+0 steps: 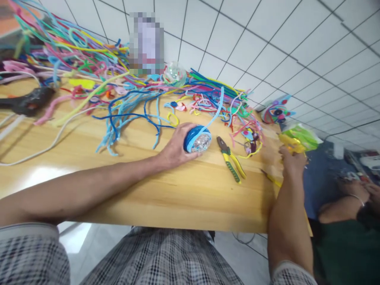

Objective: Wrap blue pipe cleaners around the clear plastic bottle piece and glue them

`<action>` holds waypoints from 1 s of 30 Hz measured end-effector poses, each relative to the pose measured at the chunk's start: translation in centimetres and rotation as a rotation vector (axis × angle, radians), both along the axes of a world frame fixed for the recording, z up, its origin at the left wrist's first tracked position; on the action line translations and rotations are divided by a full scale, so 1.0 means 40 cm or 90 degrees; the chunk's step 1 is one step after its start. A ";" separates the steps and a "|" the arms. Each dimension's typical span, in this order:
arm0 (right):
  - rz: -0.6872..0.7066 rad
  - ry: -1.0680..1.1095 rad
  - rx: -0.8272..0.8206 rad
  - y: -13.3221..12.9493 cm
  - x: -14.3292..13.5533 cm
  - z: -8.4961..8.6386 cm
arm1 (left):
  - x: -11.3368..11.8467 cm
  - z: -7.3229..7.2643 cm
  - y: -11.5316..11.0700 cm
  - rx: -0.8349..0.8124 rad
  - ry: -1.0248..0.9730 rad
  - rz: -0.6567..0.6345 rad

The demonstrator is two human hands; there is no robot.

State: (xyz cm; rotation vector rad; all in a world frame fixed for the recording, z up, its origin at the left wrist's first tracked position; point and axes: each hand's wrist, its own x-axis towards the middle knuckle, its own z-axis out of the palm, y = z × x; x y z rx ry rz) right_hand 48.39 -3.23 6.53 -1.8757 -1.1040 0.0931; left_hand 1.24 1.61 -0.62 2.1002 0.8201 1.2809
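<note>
My left hand (178, 148) is wrapped round a ball (201, 143) banded with dark and light blue pipe cleaners, its clear, shiny side facing right. One light blue strand (219, 109) sticks up from it. Right of the ball, pliers (230, 160) with green and yellow handles lie on the wooden table (178, 198). At the table's right end my right hand (292, 160) has its fingers closed on a crinkled yellow packet (291, 143), beside a green and clear bag (304, 135). A yellow-handled tool (270, 177) lies just left of my right wrist.
Pipe cleaners (124, 114) are heaped along the back and left. A black glue gun (32, 101) lies far left, its white cord crossing the table. A clear ball (175, 74) and a colourful figure (277, 111) stand behind. Another person's arm (341, 206) is at right.
</note>
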 end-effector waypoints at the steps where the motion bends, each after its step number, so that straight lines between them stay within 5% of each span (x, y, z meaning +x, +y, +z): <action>1: -0.025 0.003 0.044 0.001 -0.008 0.013 | 0.000 0.001 -0.001 -0.001 0.004 -0.002; 5: -0.021 0.007 0.165 -0.004 -0.098 0.072 | -0.002 0.005 -0.004 -0.002 0.005 -0.017; 10: 0.213 -0.032 0.250 -0.045 -0.309 0.097 | -0.005 0.005 -0.003 0.004 -0.003 -0.020; 14: 0.387 -0.217 0.160 -0.091 -0.421 0.063 | -0.006 0.005 -0.001 -0.005 0.005 0.003; 19: 0.572 -0.385 0.073 -0.117 -0.454 0.024 | -0.009 0.009 -0.002 -0.015 0.029 -0.009; 30: 0.603 -0.508 0.155 -0.118 -0.467 0.014 | -0.014 0.011 0.000 0.008 0.043 -0.047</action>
